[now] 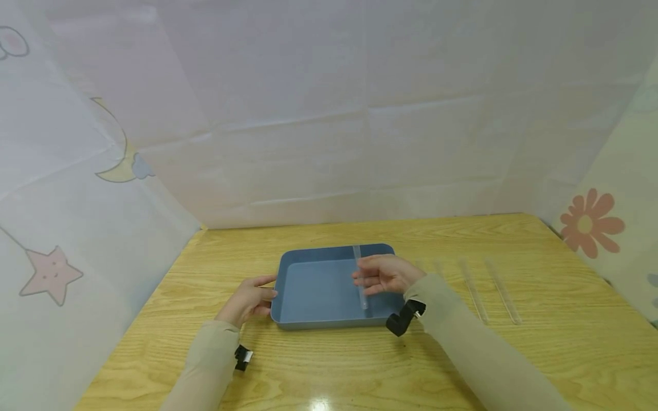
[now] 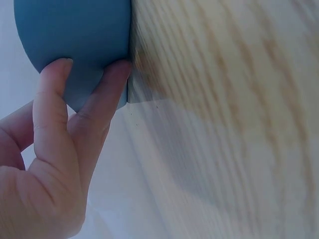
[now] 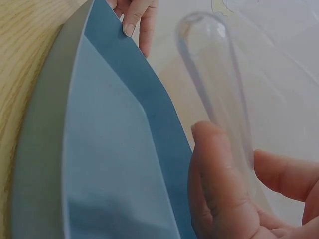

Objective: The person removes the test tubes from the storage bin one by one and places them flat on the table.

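Note:
My left hand (image 1: pixel 250 299) is at the left end of a shallow blue rectangular tray (image 1: pixel 313 297). Its thumb lies over the rim, and other fingertips touch the outer wall of the tray (image 2: pixel 75 30). Between thumb and fingers, my right hand (image 1: pixel 388 274) pinches a clear test tube (image 1: pixel 360 288) above the right part of the tray. The tube's rounded end (image 3: pixel 204 35) points up in the right wrist view, and toward me in the head view. My right fingers hide the tube's middle.
More clear test tubes, such as this one (image 1: pixel 504 291) and its neighbour (image 1: pixel 474 291), lie side by side on the wooden table (image 1: pixel 329 365) right of the tray. Some are partly hidden behind the right hand and sleeve. A pale sheet (image 1: pixel 308 142) hangs along the table's back edge.

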The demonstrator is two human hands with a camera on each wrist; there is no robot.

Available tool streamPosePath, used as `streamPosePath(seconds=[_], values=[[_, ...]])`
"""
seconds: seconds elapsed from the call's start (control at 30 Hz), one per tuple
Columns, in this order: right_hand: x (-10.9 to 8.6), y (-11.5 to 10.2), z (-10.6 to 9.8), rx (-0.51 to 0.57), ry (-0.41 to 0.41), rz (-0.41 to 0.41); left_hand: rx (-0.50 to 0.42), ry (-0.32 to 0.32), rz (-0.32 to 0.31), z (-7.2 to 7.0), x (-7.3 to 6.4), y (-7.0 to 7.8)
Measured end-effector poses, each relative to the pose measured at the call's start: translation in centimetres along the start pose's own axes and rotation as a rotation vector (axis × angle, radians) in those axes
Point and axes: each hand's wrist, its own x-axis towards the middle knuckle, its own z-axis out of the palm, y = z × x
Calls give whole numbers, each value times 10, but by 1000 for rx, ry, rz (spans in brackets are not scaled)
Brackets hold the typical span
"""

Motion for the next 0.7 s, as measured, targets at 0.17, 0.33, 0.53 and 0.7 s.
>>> streamPosePath(seconds=[0.17, 0.33, 0.53, 0.7], values=[[-1, 1, -1, -2, 17, -1, 13, 1, 7, 0, -1, -1], [-4, 2, -4, -19, 11, 5, 11, 4, 7, 2, -1, -1], [-8, 2, -8, -22, 9, 1, 17, -3, 8, 1, -2, -1], [-11, 1, -13, -24, 19, -6, 30, -13, 18, 1, -3, -1]])
